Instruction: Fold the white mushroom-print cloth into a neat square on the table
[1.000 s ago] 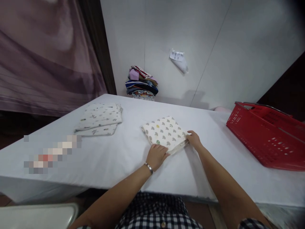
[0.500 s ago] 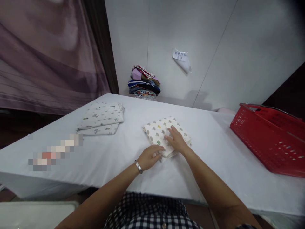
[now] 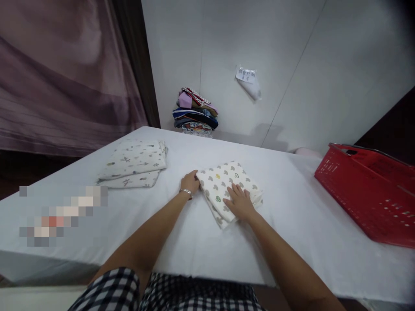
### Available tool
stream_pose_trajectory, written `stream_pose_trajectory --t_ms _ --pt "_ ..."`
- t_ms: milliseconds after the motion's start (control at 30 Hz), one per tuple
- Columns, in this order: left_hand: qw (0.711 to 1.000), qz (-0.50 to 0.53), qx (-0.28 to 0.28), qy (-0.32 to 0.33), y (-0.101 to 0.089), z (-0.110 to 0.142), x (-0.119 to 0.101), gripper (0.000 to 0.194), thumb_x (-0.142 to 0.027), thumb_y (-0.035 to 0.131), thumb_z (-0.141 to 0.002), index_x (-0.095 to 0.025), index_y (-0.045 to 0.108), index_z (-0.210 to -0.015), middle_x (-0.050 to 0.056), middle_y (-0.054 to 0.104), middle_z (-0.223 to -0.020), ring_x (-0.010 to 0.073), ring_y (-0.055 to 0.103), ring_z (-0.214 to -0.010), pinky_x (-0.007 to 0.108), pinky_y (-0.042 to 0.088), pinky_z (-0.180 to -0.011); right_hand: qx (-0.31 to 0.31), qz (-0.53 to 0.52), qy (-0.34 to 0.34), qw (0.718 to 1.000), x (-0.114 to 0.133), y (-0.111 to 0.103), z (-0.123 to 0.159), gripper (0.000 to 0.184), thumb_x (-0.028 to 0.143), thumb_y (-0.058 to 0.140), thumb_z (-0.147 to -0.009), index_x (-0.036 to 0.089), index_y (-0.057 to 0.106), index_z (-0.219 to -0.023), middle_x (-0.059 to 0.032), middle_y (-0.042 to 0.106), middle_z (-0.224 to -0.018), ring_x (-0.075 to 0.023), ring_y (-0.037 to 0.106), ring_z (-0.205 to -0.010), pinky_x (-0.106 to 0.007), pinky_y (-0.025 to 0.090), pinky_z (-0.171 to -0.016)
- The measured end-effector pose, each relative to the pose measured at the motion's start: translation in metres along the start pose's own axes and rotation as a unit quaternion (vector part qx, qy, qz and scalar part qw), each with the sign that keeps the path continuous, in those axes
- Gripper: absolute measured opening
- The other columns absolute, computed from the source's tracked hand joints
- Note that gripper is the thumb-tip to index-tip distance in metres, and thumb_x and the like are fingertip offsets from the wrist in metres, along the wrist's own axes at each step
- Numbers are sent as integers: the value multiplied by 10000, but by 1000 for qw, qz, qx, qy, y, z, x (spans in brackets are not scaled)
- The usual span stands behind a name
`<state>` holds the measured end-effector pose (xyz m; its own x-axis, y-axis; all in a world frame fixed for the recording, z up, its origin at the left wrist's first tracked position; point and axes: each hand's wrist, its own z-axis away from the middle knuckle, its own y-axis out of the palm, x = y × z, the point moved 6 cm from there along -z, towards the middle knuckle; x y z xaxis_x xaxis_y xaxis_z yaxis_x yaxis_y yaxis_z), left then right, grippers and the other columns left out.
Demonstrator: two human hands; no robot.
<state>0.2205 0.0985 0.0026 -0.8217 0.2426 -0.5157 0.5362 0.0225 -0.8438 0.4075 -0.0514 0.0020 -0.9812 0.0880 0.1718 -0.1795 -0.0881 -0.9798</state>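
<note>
A folded cream cloth with a grey mushroom print (image 3: 220, 183) lies in front of me, its layers showing along the near left edge. At its far left corner my left hand (image 3: 190, 183), with a silver bracelet on the wrist, has its fingers closed on the cloth's edge. My right hand (image 3: 240, 202) rests on top of the cloth toward its right side, palm down and fingers stretched out. To the left lies another folded white cloth with a small plant-like print (image 3: 136, 162), apart from both hands.
A white-covered table (image 3: 181, 242) bears both cloths. On the right stands a red plastic basket (image 3: 363, 198). Folded fabrics are stacked (image 3: 196, 110) behind the far edge, by the wall. A blurred patch (image 3: 61, 216) covers something at the left. A purple curtain (image 3: 65, 77) hangs at the far left.
My left hand has moved away from me, from the cloth's near corner to its far left corner, and closed on the edge. My right hand stays on top, slightly lower.
</note>
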Motion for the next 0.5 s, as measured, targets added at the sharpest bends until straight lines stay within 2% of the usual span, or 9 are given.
stream_pose_trajectory --t_ms 167,233,400,500 --pt "993 -91 41 60 -8 -21 5 288 -250 474 -767 -265 664 -982 45 701 -970 249 581 -1005 348 385 -850 -21 -2 -16 1000 0 2 1 658 561 255 -909 184 267 -1449 -96 134 -1535 -254 74 -1409 -483 60 -1094" --pt "989 -118 44 78 -13 -30 10 257 -246 464 -769 -255 675 -914 51 704 -949 256 579 -992 363 373 -853 -29 -1 -17 999 1 2 0 652 562 273 -907 194 280 -1445 -99 154 -1530 -263 92 -1406 -495 71 -1091" --pt "982 -115 61 140 -8 -41 17 257 -229 452 -765 -221 662 -912 63 692 -974 244 571 -987 331 386 -834 -27 -4 -18 999 4 3 -2 650 568 297 -901 208 289 -1442 -104 168 -1527 -279 101 -1404 -511 79 -1088" --pt "983 -96 72 138 -7 -43 22 280 -219 457 -752 -217 659 -945 53 690 -967 235 575 -983 311 408 -822 -27 -8 -20 999 4 4 -3 652 570 293 -901 210 283 -1445 -103 164 -1528 -289 92 -1404 -521 78 -1085"
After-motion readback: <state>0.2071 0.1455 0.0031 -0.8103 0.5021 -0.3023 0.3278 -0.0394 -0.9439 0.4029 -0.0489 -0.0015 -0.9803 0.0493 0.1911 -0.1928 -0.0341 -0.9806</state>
